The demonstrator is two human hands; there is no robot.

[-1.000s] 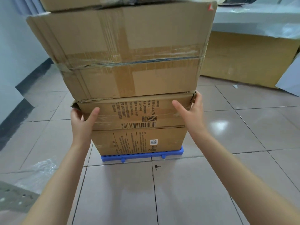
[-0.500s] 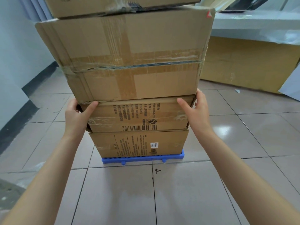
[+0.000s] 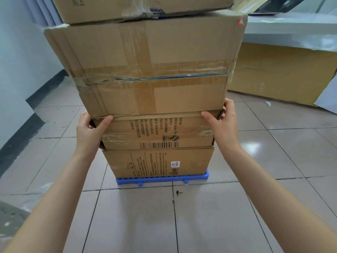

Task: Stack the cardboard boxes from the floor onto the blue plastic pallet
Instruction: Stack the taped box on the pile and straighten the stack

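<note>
Head view: I see my left hand [image 3: 91, 132] and right hand [image 3: 223, 125] spread flat, clamping the ends of the second box [image 3: 156, 132], its long axis running between them. It sits mid-stack on the blue pallet [image 3: 162, 178]; fingers behind are probably curled. Open tile flanks both sides.

tiled floor [image 3: 218, 225] | large cardboard sheet [image 3: 280, 75] against white counter [image 3: 291, 31] | dark baseboard [image 3: 21, 136]
</note>
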